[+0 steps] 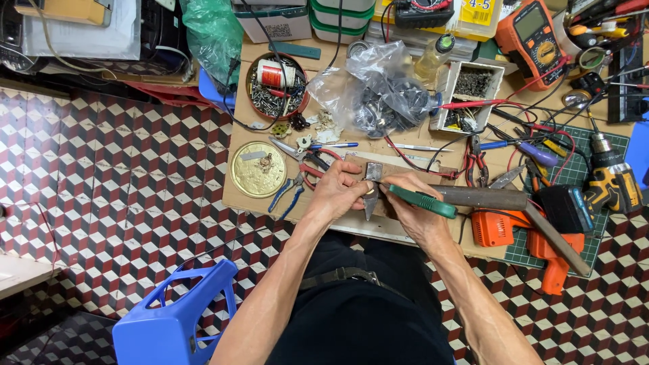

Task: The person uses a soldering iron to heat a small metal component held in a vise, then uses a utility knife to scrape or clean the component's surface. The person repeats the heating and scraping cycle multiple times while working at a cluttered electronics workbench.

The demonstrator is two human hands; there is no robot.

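My left hand pinches a small grey metal part with a pointed lower end, holding it against a brown wooden block on the low work board. My right hand grips a green-handled tool, a screwdriver or similar, with its tip touching the metal part near my left fingers. Both hands meet at the board's near edge, above my lap.
Red and blue pliers, a gold round tin lid, a round tin of screws, a clear plastic bag, an orange multimeter, a cordless drill, an orange tool, and a hammer crowd the board. A blue plastic stool stands on the patterned floor.
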